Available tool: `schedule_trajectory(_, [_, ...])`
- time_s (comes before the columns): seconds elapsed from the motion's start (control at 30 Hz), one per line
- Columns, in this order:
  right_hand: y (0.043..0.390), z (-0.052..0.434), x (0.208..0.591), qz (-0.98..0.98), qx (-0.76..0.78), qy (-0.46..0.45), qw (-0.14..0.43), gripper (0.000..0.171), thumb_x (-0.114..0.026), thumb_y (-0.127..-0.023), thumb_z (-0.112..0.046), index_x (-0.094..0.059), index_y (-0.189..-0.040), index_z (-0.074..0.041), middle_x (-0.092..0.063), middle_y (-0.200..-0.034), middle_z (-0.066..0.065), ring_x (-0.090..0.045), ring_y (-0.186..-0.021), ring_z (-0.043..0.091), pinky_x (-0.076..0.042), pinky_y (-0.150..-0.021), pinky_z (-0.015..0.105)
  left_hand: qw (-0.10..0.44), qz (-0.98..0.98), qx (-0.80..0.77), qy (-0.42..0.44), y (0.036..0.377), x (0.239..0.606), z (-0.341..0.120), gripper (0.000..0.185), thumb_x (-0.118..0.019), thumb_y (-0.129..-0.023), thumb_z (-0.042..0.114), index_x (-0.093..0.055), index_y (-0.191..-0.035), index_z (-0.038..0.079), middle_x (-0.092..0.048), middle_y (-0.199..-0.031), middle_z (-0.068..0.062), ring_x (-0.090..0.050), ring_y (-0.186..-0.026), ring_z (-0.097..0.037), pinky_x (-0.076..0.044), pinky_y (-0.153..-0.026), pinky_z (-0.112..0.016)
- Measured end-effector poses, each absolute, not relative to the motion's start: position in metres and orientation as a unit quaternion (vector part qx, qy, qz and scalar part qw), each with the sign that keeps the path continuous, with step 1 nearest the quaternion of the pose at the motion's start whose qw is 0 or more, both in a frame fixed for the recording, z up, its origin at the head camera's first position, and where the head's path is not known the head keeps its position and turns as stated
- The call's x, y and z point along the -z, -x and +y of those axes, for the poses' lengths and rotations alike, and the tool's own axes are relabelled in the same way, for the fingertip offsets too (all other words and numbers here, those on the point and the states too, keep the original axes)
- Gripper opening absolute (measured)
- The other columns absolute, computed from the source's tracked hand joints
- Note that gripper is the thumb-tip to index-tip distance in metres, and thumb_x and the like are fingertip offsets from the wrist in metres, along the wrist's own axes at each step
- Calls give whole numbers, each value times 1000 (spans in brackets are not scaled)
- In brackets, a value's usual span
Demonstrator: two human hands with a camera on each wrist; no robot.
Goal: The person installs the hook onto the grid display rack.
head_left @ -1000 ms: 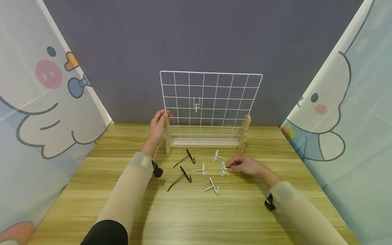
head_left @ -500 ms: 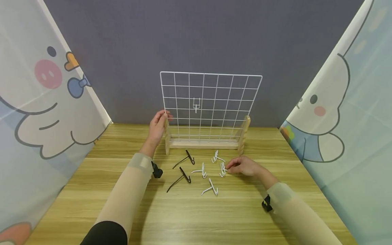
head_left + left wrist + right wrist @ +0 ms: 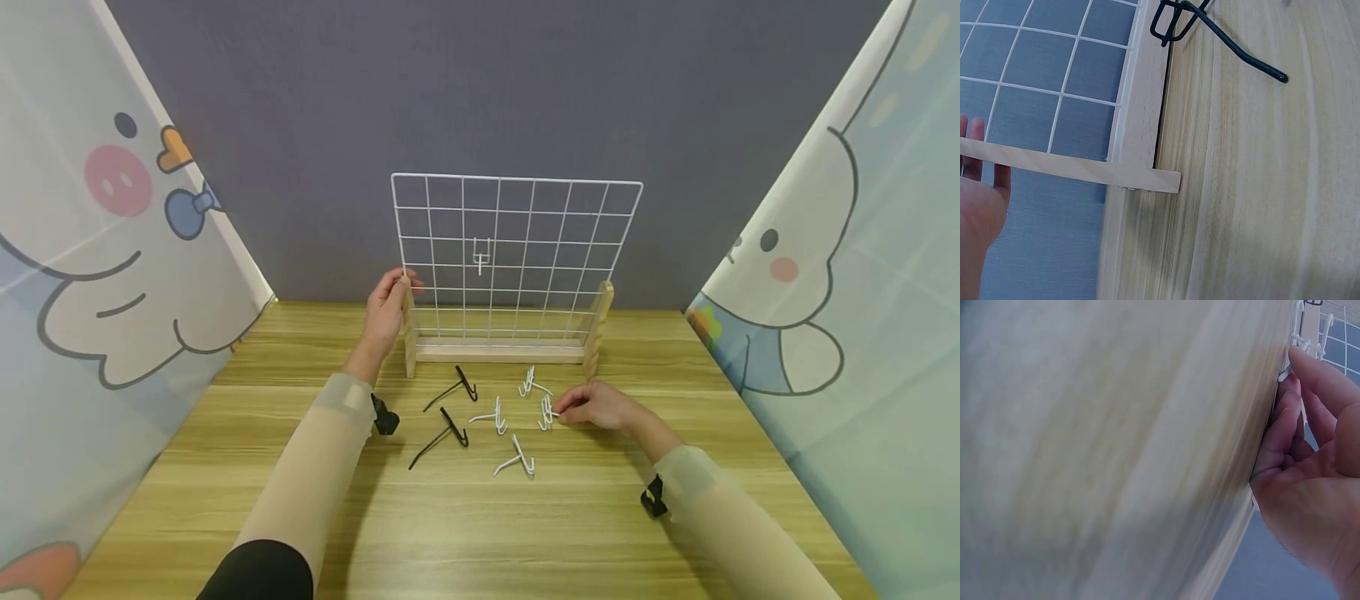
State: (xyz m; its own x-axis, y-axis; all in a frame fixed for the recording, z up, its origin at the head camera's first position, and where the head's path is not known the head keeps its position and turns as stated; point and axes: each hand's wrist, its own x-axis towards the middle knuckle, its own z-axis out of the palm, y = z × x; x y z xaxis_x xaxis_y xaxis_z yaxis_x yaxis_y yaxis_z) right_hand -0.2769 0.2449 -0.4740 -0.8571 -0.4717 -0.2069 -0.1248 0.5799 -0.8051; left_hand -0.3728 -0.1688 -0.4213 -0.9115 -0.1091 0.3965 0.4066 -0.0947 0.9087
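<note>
Grid (image 3: 517,258) stands upright in its wood stand (image 3: 501,352) at the back of the table (image 3: 480,517), face toward the camera, long edges running left-right. Left hand (image 3: 386,312) grips the stand's left post (image 3: 409,333), thumb and fingers curled around it, steadying the frame.

Progress, by my read: early. One white hook (image 3: 482,252) hangs on the grid, near centre, third row down. Six remain loose on the table in front of the stand: two black (image 3: 454,388) (image 3: 442,433), four white.

Right hand (image 3: 600,407) rests on the table at the right of the pile, fingertips pinching the stem of one white hook (image 3: 547,413); not lifted, it touches the wood. That hook lies flat, long axis roughly left-right, clip end pointing left toward the pile, stem end in the fingers. Right wrist view confirms the pinch (image 3: 1294,369) but is blurred beyond that.
</note>
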Motion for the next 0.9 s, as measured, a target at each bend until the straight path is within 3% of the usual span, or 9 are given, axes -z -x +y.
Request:
schedule_trajectory(0.2, [277,245,475,859,432,178,208,19,-80,-97,-12,-81,-113,-1,-81,-113,11,-62,-96,13,-51,-82,24,175,-646,734,114,372,421,-170,34,-49,-118,20,-61,-135,-6,-76,-110,-5,-70,-117,-40,-54,-96,-26])
schedule_trajectory(0.4, [277,245,476,856,436,174,217,19,-81,-97,-11,-80,-113,0,-80,-109,9,-63,-93,12,-53,-80,24,175,-644,736,115,372,421,-170,22,-50,-118,21,-69,-124,11,-76,-113,-10,-69,-117,-39,-54,-96,-27])
schedule_trajectory(0.5, [277,244,476,859,432,167,219,19,-82,-97,-13,-81,-113,-2,-80,-108,7,-63,-92,11,-53,-79,24,174,-645,735,115,372,421,-169,22,-51,-118,21,-69,-124,11,-76,-114,-11,-70,-117,-37,-53,-98,-26])
schedule_trajectory(0.63, [276,243,475,864,424,166,214,19,-83,-97,-16,-82,-112,-5,-80,-107,5,-63,-91,13,-53,-78,26,172,-645,736,114,372,420,-169,29,-51,-118,21,-65,-131,0,-76,-115,-10,-69,-118,-37,-53,-100,-27])
schedule_trajectory(0.9, [274,240,475,872,416,169,197,15,-83,-97,-16,-82,-108,-6,-79,-103,3,-61,-90,13,-51,-77,26,171,-646,736,111,372,420,-169,27,-50,-118,20,-65,-130,1,-76,-112,-6,-70,-118,-38,-53,-100,-26])
